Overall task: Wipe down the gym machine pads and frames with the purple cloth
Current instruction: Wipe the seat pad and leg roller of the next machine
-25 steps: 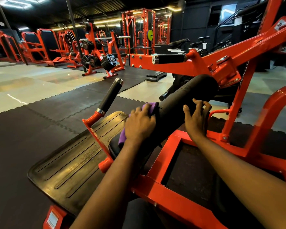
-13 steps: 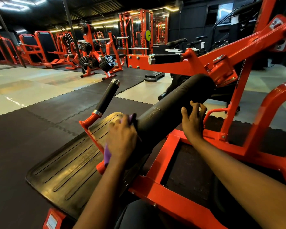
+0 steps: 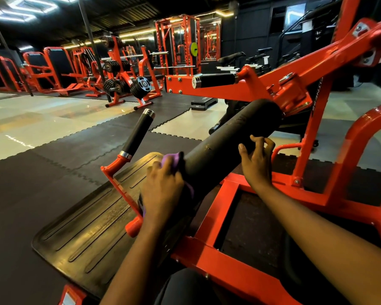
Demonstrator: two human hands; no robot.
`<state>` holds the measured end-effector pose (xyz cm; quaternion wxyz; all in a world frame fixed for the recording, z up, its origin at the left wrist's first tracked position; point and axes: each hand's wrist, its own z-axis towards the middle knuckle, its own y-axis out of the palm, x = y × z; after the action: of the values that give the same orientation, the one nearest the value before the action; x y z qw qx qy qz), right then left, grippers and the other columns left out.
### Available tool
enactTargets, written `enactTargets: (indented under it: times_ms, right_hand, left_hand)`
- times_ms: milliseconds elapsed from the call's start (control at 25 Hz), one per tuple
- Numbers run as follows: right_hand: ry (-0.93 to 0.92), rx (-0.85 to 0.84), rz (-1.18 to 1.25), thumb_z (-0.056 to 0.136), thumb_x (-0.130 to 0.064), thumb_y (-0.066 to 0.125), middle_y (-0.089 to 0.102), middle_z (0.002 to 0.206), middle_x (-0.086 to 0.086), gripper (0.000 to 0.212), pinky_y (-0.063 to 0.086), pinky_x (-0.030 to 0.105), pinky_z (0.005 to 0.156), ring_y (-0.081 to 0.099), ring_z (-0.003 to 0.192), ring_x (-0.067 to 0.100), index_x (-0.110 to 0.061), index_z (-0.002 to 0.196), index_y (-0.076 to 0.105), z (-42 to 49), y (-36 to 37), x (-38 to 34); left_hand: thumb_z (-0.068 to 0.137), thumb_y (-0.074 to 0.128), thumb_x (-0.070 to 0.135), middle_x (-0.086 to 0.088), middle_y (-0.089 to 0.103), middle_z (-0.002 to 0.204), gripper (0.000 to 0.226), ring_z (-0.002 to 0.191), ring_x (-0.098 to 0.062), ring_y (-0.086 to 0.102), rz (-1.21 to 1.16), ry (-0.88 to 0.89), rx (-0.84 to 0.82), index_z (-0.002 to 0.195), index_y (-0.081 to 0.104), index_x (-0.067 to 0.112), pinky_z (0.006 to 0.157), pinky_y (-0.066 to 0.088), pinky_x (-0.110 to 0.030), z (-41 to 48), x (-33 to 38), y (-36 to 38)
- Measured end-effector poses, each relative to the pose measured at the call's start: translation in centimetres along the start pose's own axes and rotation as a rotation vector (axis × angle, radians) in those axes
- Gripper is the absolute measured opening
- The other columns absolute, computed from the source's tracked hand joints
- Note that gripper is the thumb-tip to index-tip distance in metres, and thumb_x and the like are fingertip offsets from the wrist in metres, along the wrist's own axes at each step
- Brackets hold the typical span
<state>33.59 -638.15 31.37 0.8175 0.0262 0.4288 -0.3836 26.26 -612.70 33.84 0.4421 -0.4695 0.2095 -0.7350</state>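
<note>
One pad [image 3: 224, 146] angling away rightward — left hand [image 3: 161, 190] clutches purple cloth [image 3: 173, 159], right hand [image 3: 256, 164] grips pad.

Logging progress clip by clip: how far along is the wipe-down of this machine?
Done: nothing provably; the roller pad shows pale specks midway. In hand: the left hand holds the purple cloth against the pad's near end; the right hand steadies it higher up. Left: the pad's upper stretch, the orange frame and the black handle grips.
</note>
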Motion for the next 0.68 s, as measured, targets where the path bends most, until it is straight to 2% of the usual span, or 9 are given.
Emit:
enactTargets:
  times_ms: [120,280,360,440,560,680]
  right_hand:
    - [0.028,-0.001,0.028,0.100,-0.035,0.059,0.032,0.143,0.013,0.041,0.044,0.030,0.090,0.045,0.129,0.026,-0.014,0.134,0.052,-0.2,0.0,-0.3]
    - [0.016,-0.035,-0.008,0.100,-0.036,0.059,0.033,0.143,0.014,0.041,0.046,0.029,0.088,0.048,0.127,0.028,-0.013,0.133,0.053,-0.1,-0.3,-0.2]
    - [0.008,-0.059,-0.026,0.099,-0.036,0.060,0.034,0.142,0.015,0.041,0.041,0.018,0.081,0.050,0.125,0.029,-0.012,0.133,0.053,0.1,-0.6,-0.2]
    - [-0.003,-0.078,-0.047,0.099,-0.036,0.060,0.035,0.141,0.016,0.041,0.034,0.009,0.075,0.052,0.122,0.028,-0.012,0.132,0.053,0.3,-0.9,-0.1]
    - [-0.018,-0.093,-0.070,0.098,-0.033,0.062,0.038,0.137,0.017,0.040,0.039,0.016,0.077,0.054,0.116,0.027,-0.011,0.130,0.054,0.6,-1.4,0.1]
    - [-0.062,-0.088,-0.100,0.097,-0.025,0.065,0.042,0.132,0.019,0.036,0.041,0.025,0.084,0.057,0.112,0.030,-0.008,0.127,0.056,1.0,-2.0,0.1]
  left_hand:
    - [0.099,0.048,0.036,-0.005,0.051,0.127,0.043,0.104,-0.011,0.040,0.053,-0.090,0.041,0.141,0.040,0.031,0.072,0.040,-0.032,-2.0,-1.9,-0.8]
    - [0.100,0.045,0.036,-0.008,0.055,0.121,0.028,0.110,-0.023,0.049,0.058,-0.148,0.153,0.125,0.049,0.023,0.074,0.042,-0.035,-1.3,0.8,0.3]
    - [0.101,0.043,0.036,-0.009,0.056,0.119,0.025,0.109,-0.025,0.051,0.070,-0.107,0.168,0.119,0.050,0.021,0.071,0.045,-0.034,0.4,3.8,1.7]
    - [0.101,0.042,0.033,-0.012,0.056,0.117,0.025,0.107,-0.028,0.052,0.065,-0.039,0.152,0.120,0.050,0.019,0.072,0.053,-0.039,2.1,6.9,3.0]
    - [0.097,0.046,0.028,-0.016,0.055,0.119,0.029,0.110,-0.032,0.052,0.072,0.081,0.096,0.124,0.048,0.016,0.079,0.053,-0.046,4.3,10.7,5.0]
    - [0.097,0.045,0.040,-0.018,0.050,0.127,0.038,0.121,-0.036,0.044,0.097,0.188,-0.017,0.127,0.049,0.017,0.093,0.047,-0.050,5.9,12.3,5.6]
